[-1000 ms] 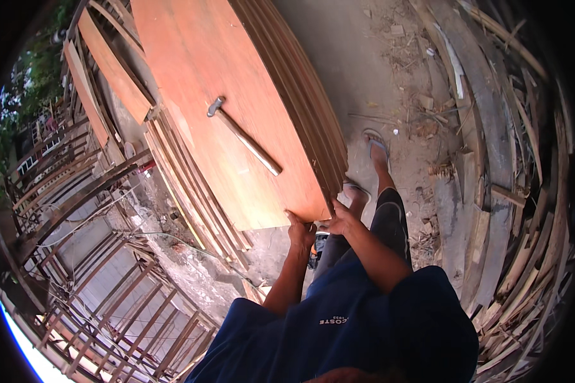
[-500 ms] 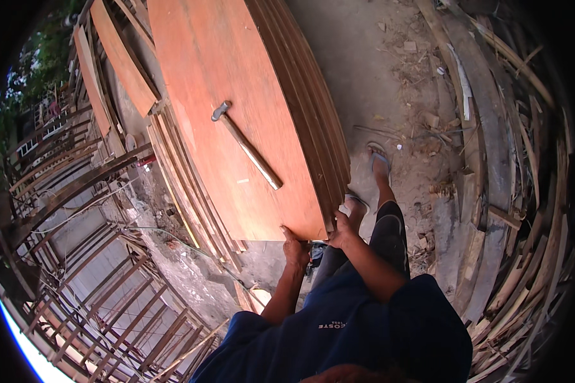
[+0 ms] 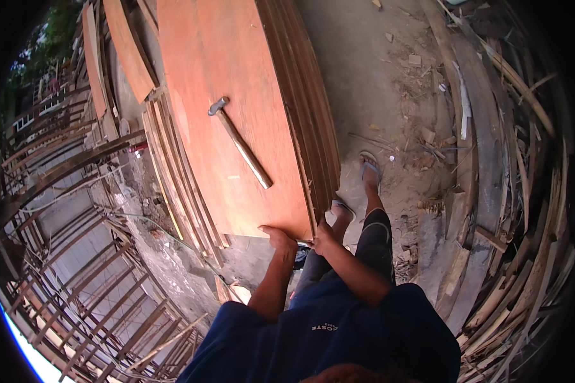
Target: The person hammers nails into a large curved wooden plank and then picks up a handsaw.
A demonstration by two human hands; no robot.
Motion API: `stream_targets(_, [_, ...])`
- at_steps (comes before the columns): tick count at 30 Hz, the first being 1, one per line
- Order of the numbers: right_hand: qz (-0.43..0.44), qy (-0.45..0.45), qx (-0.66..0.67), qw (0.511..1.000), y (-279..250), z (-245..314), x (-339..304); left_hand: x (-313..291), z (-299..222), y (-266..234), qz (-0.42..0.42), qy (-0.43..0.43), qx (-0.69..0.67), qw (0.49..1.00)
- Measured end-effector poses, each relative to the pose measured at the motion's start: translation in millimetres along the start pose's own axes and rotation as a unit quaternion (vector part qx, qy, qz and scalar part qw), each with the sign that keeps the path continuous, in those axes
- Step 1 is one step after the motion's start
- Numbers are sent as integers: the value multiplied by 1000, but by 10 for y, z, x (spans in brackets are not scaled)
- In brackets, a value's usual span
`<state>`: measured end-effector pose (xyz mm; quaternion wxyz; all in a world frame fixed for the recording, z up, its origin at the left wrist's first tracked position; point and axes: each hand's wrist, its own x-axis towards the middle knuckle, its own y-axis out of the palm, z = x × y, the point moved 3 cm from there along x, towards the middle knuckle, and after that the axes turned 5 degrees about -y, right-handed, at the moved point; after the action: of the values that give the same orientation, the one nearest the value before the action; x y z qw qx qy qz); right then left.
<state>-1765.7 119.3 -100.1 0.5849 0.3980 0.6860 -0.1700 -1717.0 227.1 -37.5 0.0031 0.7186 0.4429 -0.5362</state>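
Observation:
A reddish-brown plywood sheet (image 3: 204, 153) lies on a stack of similar boards whose layered long edge (image 3: 313, 121) faces right. My left hand (image 3: 282, 240) grips the sheet's near edge, thumb on top and fingers hidden beneath. At the near right corner, my right hand (image 3: 324, 237) is closed on the edge of the sheet; its fingertips are partly hidden. A hammer (image 3: 244, 150) with a metal head and wooden handle rests on the sheet, beyond both hands and touched by neither.
Long planks (image 3: 166, 159) lie along the stack's left side. Further left stand wooden slatted frames (image 3: 89, 255). Piled scrap timber (image 3: 524, 274) lines the right side. Wood bits litter the dirt ground (image 3: 402, 121), and my sandalled feet (image 3: 369, 172) are right of the stack.
The view has shifted a little, so the sheet and hammer sit further left. My left thumb has swung from pointing forward to lying leftward along the edge. The hammer stays on the sheet.

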Motion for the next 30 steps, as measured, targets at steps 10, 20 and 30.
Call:
stream_targets(10, [79,39,21,996,-82,-133,-139,-90,-190,-3,-128,22,53,990])
stream_targets(20, [99,70,32,992,-231,-14,29,143,-13,-14,-155,0,79,985])
stream_targets(30, [34,56,18,998,-146,11,119,149,-1,118,-196,21,135,971])
